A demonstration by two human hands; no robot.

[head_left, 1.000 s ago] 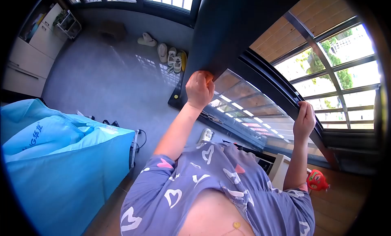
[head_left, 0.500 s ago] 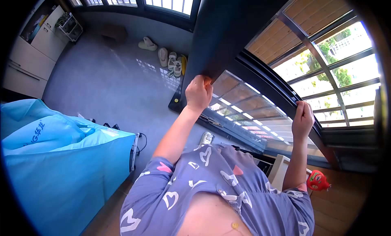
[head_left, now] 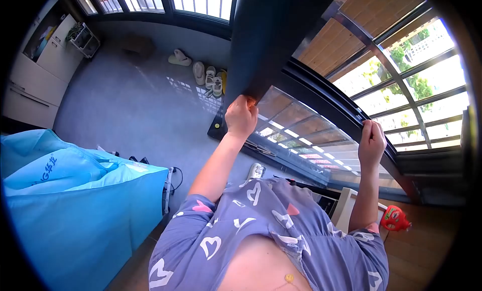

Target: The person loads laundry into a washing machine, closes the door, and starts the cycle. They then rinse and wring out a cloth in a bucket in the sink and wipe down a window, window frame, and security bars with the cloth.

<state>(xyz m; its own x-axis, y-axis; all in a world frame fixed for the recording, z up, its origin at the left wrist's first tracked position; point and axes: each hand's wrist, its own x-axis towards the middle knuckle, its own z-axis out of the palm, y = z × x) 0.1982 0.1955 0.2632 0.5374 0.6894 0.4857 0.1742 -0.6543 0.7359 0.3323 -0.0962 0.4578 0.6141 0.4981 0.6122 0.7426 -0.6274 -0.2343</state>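
My left hand [head_left: 241,118] is closed, fingers curled together against the lower end of a wide dark post [head_left: 258,45]. A small orange patch shows by its fingertips; what it is, I cannot make out. My right hand [head_left: 372,143] is closed too, fingertips pinched on the edge of the dark window frame [head_left: 326,98]. Between the hands lies a glass pane [head_left: 306,123] with reflections of bars and light. Beyond the frame, metal window bars [head_left: 396,73] cross a bright outdoor view.
A big light-blue fabric cover [head_left: 80,205] stands at left. Several shoes [head_left: 211,80] sit by the far wall, near white cabinets [head_left: 37,85]. Below my right arm are a pale wooden piece [head_left: 345,208] and a red item [head_left: 395,219]. A white shoe [head_left: 256,171] shows below me.
Both hands keep their places on the dark post and frame, with only a slight shift. The whole view has tilted a little.
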